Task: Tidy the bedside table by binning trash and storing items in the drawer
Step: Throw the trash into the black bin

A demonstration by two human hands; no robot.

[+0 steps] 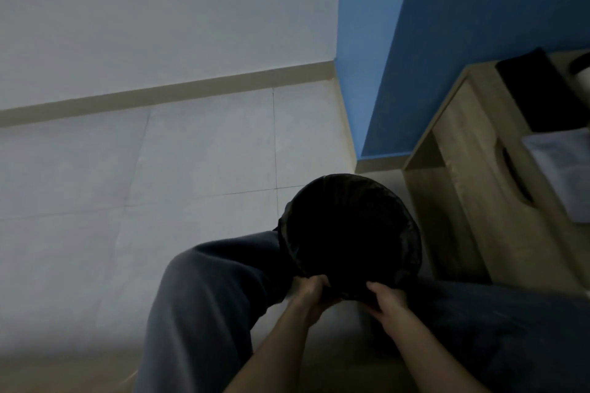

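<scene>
A round black bin (351, 226) lined with a black bag stands on the floor between my knees; its inside is too dark to see. My left hand (308, 293) and my right hand (388, 300) both grip its near rim. The wooden bedside table (472, 175) stands to the right, its drawer front showing a dark cut-out handle (515, 174). On its top lie a black flat object (542, 89), white papers (565, 166) and a partly cut-off white thing (582, 73).
Pale floor tiles (159, 185) spread to the left up to a white wall with a beige skirting board. A blue wall (431, 25) rises behind the table. My legs in dark trousers (217, 297) flank the bin.
</scene>
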